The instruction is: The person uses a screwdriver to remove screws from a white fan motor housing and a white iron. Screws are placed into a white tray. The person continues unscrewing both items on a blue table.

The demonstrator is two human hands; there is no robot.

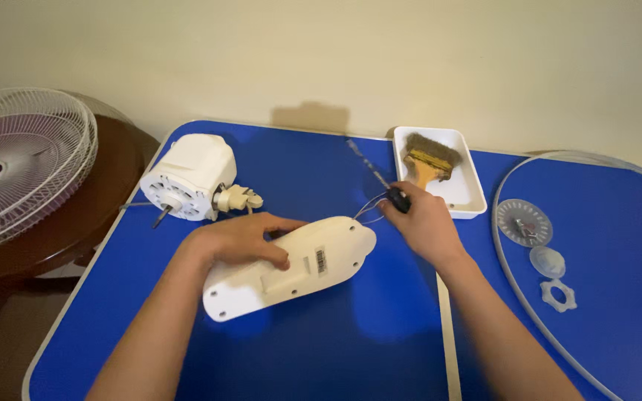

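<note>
Left hand (243, 241) pressed flat, fingers released, on long white plastic fan housing (287, 269); right hand (421, 219) gripped black-handled screwdriver (377, 178) at housing's right end. Housing smooth, screw holes, small label, on blue desk (336, 349) by cream wall (321, 52). Long axis ran lower-left to upper-right.

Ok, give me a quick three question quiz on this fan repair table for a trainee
1. True or false: the left hand rests on the white housing.
2. Which hand grips the screwdriver?
3. What lies in the white tray: A) paintbrush B) pliers C) tape?

Key: 1 true; 2 the right hand; 3 A, the paintbrush.
</note>
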